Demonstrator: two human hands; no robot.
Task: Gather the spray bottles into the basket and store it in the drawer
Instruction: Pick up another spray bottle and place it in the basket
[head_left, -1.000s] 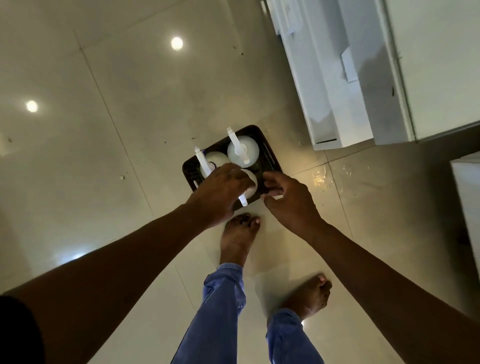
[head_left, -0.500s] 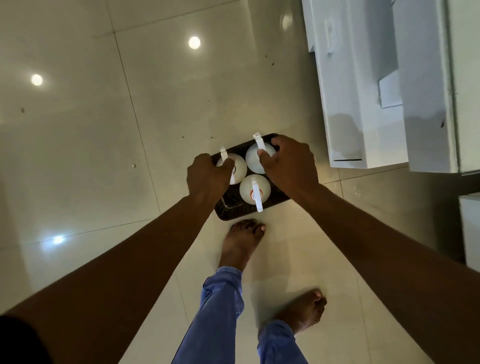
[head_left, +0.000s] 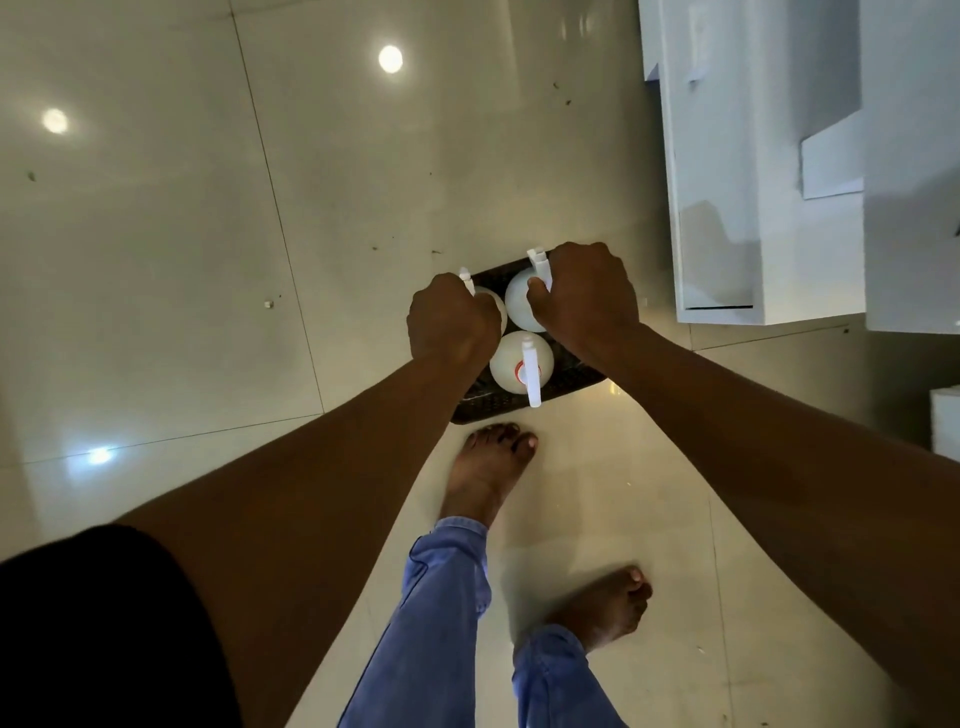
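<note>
Basket (head_left: 488, 402) holding three spray bottles (head_left: 519, 364), gripped by both hands (head_left: 584, 299).

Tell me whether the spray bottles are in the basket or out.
In. Three white spray bottles stand upright inside the dark basket, nozzles up. The left hand and right hand hold its sides.

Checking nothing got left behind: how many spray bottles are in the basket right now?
3. One spray bottle stands nearest the person, one sits at the back under the right hand, one is mostly covered by the left hand. Hands might hide another.
</note>
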